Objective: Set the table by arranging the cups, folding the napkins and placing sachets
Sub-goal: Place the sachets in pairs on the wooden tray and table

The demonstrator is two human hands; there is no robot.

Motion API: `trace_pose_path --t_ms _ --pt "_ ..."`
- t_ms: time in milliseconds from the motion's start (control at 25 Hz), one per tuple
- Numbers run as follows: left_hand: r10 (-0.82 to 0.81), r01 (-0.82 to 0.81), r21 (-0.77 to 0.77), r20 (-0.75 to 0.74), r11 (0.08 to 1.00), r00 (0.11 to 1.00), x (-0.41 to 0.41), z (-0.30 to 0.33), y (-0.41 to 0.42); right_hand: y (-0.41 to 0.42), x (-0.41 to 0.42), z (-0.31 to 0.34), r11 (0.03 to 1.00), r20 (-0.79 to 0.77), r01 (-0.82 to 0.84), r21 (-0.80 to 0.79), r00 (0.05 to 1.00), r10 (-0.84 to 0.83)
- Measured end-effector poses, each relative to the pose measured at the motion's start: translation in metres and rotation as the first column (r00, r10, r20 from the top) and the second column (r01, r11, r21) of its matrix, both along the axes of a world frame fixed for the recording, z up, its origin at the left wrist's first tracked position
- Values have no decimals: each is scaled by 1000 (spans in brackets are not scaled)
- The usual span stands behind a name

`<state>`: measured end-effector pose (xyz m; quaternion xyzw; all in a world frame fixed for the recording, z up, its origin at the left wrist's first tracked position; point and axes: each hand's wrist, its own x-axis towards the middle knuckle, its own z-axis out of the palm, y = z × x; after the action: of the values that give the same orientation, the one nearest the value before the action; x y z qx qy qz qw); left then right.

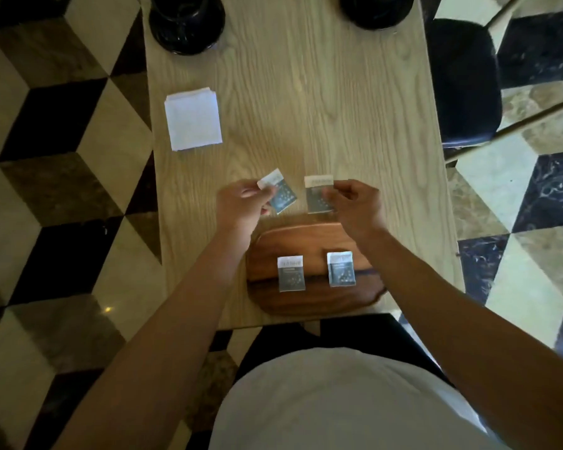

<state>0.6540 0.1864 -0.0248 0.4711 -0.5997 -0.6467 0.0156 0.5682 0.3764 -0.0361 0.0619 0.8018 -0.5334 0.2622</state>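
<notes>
Sachet step: left hand (241,203) pinching tilted sachet (278,193), right hand (355,203) pinching upright sachet (319,194), both just beyond wooden tray (306,238) w/ 2 sachets (291,273); next prob: set down on tabletop (306,108), square up

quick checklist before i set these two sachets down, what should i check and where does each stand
1. Left hand holds its sachet: ok, pinched at the white end.
2. Right hand holds its sachet: ok, fingers on its right edge.
3. Room on the tray: ok, the far half is bare; two sachets lie side by side on the near half.
4. Held sachets level with each other: not ok, the left one is tilted, the right one is straight.
5. Napkin folded and out of the way: ok, it lies far left on the table.
6. Cups arranged: cannot tell, cut off at the top edge.
</notes>
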Motion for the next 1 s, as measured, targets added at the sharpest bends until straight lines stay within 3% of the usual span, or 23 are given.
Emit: trace_pose_path --t_ms 200,360,520,720,1000 --pt "-158 154 49 113 987 981 71 10 34 58 50 4 989 53 -37 142 998 29" --pt "-188 203 -45 226 978 956 95 -2 50 82 76 -3 932 50 -192 308 981 186" --pt "-248 294 -142 276 945 929 103 -9 61 89 85 -8 910 43 -209 358 977 207" --pt "-334 489 -352 416 798 846 99 -12 66 87 88 -8 865 -10 -183 467 977 212" --pt "-357 498 -333 404 801 842 95 -15 63 87 88 -9 871 -21 -171 461 979 204"
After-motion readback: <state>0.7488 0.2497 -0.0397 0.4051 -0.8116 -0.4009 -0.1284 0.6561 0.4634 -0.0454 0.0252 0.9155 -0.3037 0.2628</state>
